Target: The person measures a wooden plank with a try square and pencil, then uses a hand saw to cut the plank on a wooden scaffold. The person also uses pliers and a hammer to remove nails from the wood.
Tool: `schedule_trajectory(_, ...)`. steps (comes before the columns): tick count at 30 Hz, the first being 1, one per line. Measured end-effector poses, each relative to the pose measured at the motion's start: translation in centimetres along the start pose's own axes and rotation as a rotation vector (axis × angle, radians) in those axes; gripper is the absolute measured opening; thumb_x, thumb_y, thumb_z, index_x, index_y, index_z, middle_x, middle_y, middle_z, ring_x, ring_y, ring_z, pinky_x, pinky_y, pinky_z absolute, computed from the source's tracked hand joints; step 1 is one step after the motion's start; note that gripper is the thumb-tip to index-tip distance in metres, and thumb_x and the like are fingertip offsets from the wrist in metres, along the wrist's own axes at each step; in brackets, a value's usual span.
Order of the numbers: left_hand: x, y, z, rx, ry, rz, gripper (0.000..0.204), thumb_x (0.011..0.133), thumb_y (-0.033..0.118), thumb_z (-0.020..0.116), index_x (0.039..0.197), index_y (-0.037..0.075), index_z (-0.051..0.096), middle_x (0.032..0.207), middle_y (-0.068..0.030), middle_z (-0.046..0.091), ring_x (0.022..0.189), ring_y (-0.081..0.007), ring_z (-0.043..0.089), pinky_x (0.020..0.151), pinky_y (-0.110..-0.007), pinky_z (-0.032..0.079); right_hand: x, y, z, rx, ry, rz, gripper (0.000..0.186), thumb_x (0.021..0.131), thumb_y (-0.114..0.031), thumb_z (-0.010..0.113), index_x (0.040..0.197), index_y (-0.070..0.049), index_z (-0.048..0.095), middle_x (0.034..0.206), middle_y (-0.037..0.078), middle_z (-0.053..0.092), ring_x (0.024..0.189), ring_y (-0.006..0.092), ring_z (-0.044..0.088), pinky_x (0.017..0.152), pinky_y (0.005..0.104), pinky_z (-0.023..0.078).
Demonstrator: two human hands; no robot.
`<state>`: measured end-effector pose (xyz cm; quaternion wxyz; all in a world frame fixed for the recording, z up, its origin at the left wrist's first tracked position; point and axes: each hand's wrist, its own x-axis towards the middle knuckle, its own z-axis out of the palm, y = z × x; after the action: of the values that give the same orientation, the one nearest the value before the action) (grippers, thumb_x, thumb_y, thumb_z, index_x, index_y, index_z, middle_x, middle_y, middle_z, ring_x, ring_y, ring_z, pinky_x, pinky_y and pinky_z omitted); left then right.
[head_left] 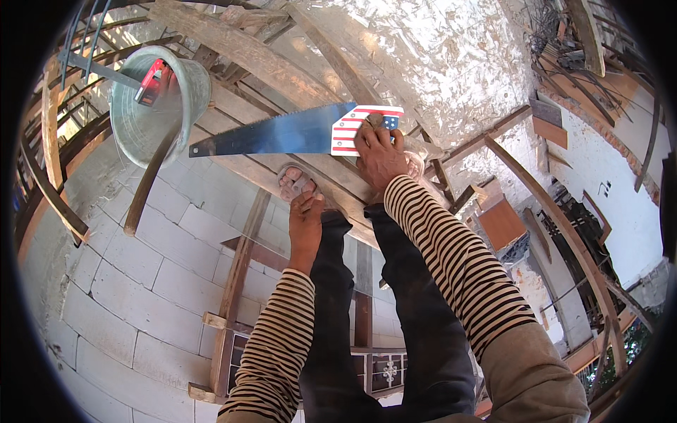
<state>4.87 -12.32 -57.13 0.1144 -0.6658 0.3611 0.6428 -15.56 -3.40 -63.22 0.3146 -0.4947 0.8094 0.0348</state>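
1 bucket (199, 84) is holding a red tool (150, 81), apparently keeping it within reach. 1 handsaw (282, 132) is extending left over the planks (261, 173). the left hand (305, 229) is hanging beside a foot (293, 181), fingers bending together; cannot tell whether pinching. the right hand (381, 158) is wrapping fingers around the handle (345, 132), presumably steadying the blade.

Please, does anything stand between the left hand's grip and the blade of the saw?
Yes: in this view, a foot in a sandal lies between the left hand's grip below it and the saw blade above. I cannot tell whether hand and foot touch.
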Motion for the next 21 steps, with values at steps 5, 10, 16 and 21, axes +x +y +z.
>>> schedule_trajectory(5,2.9,4.3,1.5,-0.344,0.026,-0.180,0.086,0.094,0.064,0.066,0.151,0.005,0.038,0.146,-0.0141,0.050,0.127,-0.0244,0.053,0.105,-0.038,0.044,-4.9,0.1,-2.2,0.159,0.002,-0.165,0.037,0.096,-0.029,0.062,0.128,-0.012,0.065,0.137,0.006,0.058,0.137,0.0258,0.043,0.116,0.0506,0.024)
schedule_trajectory(10,8.3,6.2,2.0,-0.649,0.266,-0.301,0.094,0.096,0.064,0.063,0.160,0.005,0.028,0.153,-0.0212,0.041,0.134,-0.0352,0.048,0.111,-0.048,0.044,-4.1,-0.7,-1.6,0.159,-0.066,-0.097,0.043,0.100,-0.018,0.051,0.142,-0.015,0.057,0.148,0.002,0.053,0.149,0.0212,0.034,0.125,0.0544,0.012)
schedule_trajectory(16,4.5,9.8,0.6,-0.085,0.306,0.061,0.087,0.096,0.049,0.070,0.156,-0.001,0.032,0.144,-0.0200,0.048,0.123,-0.0317,0.054,0.102,-0.042,0.048,2.3,-2.0,1.2,-0.046,0.044,-0.053,0.052,0.100,-0.017,0.049,0.151,-0.012,0.047,0.163,0.005,0.036,0.157,0.0216,0.020,0.126,0.0587,0.010)
schedule_trajectory(21,-2.2,19.3,-4.2,0.831,0.372,1.089,0.045,0.092,0.008,0.071,0.134,0.003,0.055,0.134,-0.0199,0.052,0.128,-0.0362,0.050,0.105,-0.044,0.046,1.5,-1.4,1.6,0.098,0.006,-0.086,0.058,0.099,-0.011,0.048,0.156,-0.008,0.040,0.166,0.009,0.032,0.159,0.0241,0.019,0.127,0.0587,0.007)
